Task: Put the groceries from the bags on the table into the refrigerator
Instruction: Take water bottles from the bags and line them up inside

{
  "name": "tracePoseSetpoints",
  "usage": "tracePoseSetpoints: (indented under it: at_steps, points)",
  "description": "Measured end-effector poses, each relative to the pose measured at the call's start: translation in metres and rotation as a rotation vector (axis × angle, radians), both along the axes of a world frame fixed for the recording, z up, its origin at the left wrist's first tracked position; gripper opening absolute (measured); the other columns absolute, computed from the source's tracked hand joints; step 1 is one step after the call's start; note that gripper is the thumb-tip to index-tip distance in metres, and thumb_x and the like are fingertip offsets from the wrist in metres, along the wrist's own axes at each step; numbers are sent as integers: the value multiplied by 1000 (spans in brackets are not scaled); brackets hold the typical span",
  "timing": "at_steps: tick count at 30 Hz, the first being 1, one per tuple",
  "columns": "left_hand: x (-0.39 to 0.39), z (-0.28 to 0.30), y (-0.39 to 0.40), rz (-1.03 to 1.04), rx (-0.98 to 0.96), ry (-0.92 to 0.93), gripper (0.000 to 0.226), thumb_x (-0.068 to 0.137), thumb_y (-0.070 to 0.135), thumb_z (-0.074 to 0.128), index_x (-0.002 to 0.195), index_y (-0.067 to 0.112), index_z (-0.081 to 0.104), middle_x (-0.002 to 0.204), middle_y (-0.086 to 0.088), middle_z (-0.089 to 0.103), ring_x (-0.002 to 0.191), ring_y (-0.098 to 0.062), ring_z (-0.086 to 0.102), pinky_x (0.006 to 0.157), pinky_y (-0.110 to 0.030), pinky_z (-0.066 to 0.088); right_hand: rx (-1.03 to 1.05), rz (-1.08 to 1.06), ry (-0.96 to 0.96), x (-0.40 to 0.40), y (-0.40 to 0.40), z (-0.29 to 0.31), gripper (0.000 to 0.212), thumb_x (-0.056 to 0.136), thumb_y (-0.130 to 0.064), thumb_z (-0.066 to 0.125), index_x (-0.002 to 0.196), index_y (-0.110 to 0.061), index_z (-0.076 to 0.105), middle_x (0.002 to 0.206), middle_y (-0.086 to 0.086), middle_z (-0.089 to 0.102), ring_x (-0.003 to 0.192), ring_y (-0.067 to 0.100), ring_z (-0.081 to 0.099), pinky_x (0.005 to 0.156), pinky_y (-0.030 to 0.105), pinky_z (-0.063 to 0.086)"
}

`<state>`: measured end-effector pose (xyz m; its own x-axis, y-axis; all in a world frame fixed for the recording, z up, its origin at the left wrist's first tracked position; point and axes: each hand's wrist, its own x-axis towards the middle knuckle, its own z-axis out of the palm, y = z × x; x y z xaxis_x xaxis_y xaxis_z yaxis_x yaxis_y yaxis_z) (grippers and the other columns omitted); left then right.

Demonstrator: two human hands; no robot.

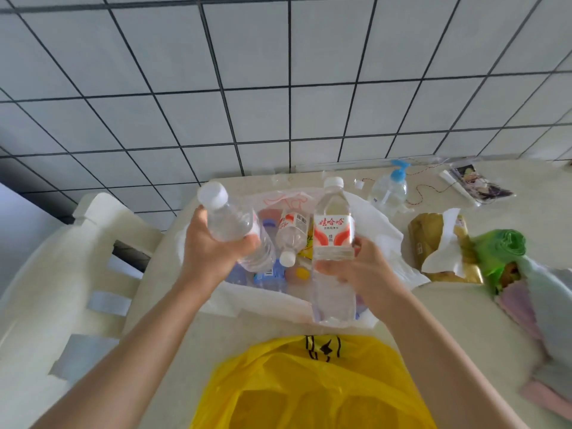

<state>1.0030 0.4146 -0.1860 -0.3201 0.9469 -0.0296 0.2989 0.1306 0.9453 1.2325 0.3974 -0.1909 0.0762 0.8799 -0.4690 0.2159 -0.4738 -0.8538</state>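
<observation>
Above the open white bag (387,230), both hands grip water bottles: left hand (213,249) tilted bottle (229,219), right hand (356,267) upright bottle (332,224).

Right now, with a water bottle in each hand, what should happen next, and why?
Probably lift both clear and carry them to the refrigerator, which is out of view. The left hand grips a clear plastic bottle with a white cap, the right hand a red-labelled clear water bottle, both above the open white plastic bag. Both hands are full, though more bottles remain inside.

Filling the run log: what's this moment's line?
left hand: clear plastic water bottle | right hand: red-labelled clear water bottle | over open white plastic bag
</observation>
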Motion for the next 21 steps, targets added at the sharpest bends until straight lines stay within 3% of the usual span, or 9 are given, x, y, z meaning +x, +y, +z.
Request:
tracePoseSetpoints:
  at_steps: [2, 4, 6, 9, 11, 13, 16, 21]
  points:
    - [-3, 13, -22, 30, 1, -215, 64, 50, 24, 82, 111, 24, 63, 99, 6, 69, 92, -10, 67, 74, -29, 51, 39, 6, 114, 3, -27, 25, 31, 68, -7, 83, 88, -20, 63, 81, -2, 72, 74, 13, 68, 58, 24, 54]
    - [-4, 24, -51, -3, 44, -472, 64, 53, 25, 80, 115, 24, 64, 110, -4, 69, 102, -22, 67, 81, -41, 55, 74, 28, 234, 6, -58, 43, 30, 68, -6, 82, 92, -14, 67, 85, 5, 74, 81, 21, 71, 68, 31, 56]
    - [-2, 33, -82, -51, 59, -695, 51, 60, 23, 78, 110, 23, 67, 115, -11, 67, 109, -28, 65, 92, -48, 53, 98, 31, 299, 10, -91, 53, 46, 61, -12, 87, 101, -7, 67, 91, 8, 74, 87, 26, 70, 76, 38, 55]
    - [6, 31, -131, -109, 30, -850, 28, 73, 18, 72, 101, 16, 68, 102, -14, 64, 104, -31, 60, 97, -55, 47, 123, -26, 319, 10, -143, 61, 70, 51, -22, 88, 114, -8, 61, 100, 8, 73, 92, 25, 70, 71, 33, 54]
    - [17, 28, -167, -85, -39, -861, 38, 71, 32, 72, 100, 10, 63, 98, -16, 56, 96, -33, 55, 89, -54, 48, 136, -74, 297, 6, -177, 63, 73, 52, -23, 88, 118, -14, 58, 105, 5, 72, 93, 22, 70, 65, 27, 52]
    - [28, 27, -204, -49, -108, -779, 45, 60, 42, 71, 88, 9, 59, 87, -12, 50, 81, -28, 49, 71, -40, 50, 145, -99, 281, 2, -210, 62, 72, 53, -23, 87, 119, -18, 59, 104, 1, 73, 91, 20, 70, 64, 28, 50]
    - [35, 24, -258, -114, -152, -749, 36, 58, 33, 72, 80, 8, 58, 76, -10, 46, 66, -22, 51, 52, -26, 52, 133, -149, 251, -4, -261, 60, 72, 50, -22, 90, 116, -22, 60, 101, -5, 72, 85, 15, 70, 60, 24, 48]
    - [36, 18, -325, -169, -302, -776, 6, 89, 13, 60, 90, 7, 61, 63, -2, 60, 54, -12, 61, 47, -25, 51, 111, -275, 261, -10, -346, 52, 68, 50, -5, 91, 111, -16, 62, 96, -1, 74, 75, 12, 70, 51, 18, 48]
